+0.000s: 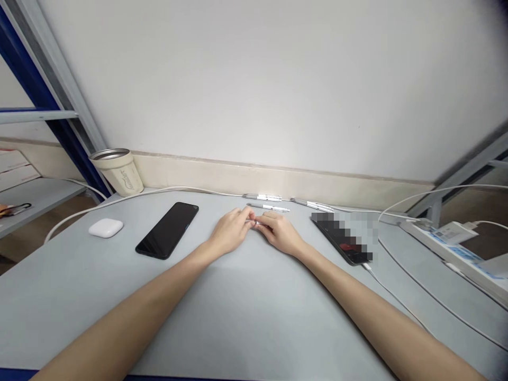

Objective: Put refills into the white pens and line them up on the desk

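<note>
My left hand point(231, 230) and my right hand point(280, 232) meet fingertip to fingertip over the middle of the grey desk point(222, 317). Both are closed in a pinch. Between the fingertips shows a sliver of something small and pale, too covered to name. Just beyond the hands lies a silver-and-white pen point(268, 207), with a second pen point(262, 197) behind it against the wall. A third pen point(312, 205) rests further right. Left of my left hand lies a black phone point(167, 230), its screen dark.
A white earbud case point(106, 228) and a cream tumbler point(119, 172) stand at the left. At the right are a phone point(341, 239) plugged into a white cable point(391, 299) and a power strip point(452, 254). Another cable runs along the wall. Metal frame posts flank the desk.
</note>
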The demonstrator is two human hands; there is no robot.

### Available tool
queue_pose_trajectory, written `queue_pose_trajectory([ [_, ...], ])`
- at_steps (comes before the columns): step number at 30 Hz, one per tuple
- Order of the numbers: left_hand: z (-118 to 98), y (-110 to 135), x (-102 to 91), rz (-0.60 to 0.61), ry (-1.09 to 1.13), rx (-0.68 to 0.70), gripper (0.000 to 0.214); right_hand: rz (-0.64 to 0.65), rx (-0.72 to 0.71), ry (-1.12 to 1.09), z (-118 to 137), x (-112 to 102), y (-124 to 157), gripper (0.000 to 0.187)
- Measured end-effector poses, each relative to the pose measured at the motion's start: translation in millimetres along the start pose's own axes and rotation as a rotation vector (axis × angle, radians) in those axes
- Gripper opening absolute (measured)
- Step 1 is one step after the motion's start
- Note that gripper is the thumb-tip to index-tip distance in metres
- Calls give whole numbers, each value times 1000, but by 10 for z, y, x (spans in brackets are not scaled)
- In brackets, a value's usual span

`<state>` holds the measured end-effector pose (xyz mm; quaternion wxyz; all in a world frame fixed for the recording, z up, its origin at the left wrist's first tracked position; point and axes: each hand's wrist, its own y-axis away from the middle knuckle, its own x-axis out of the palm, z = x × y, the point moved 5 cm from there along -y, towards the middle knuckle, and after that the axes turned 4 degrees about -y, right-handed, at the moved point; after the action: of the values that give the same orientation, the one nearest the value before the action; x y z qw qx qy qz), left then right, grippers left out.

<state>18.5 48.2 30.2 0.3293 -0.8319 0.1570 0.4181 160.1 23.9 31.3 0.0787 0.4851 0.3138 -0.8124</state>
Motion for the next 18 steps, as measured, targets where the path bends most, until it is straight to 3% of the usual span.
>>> queue_pose_trajectory([
  [5, 33, 3, -18, -37, 60, -21, 14, 22, 37, -10, 28, 7, 16, 29],
  [10, 130, -21, -28, -68, 30, -189, 30, 11, 91, 18, 24, 15, 0, 28],
  [14, 165, -52, -25, -64, -63, -234, 43, -16, 115, 18, -12, 23, -3, 24],
  [18, 178, -65, -11, -43, -30, -203, 33, -3, 122, 14, -43, 37, 1, 25],
])
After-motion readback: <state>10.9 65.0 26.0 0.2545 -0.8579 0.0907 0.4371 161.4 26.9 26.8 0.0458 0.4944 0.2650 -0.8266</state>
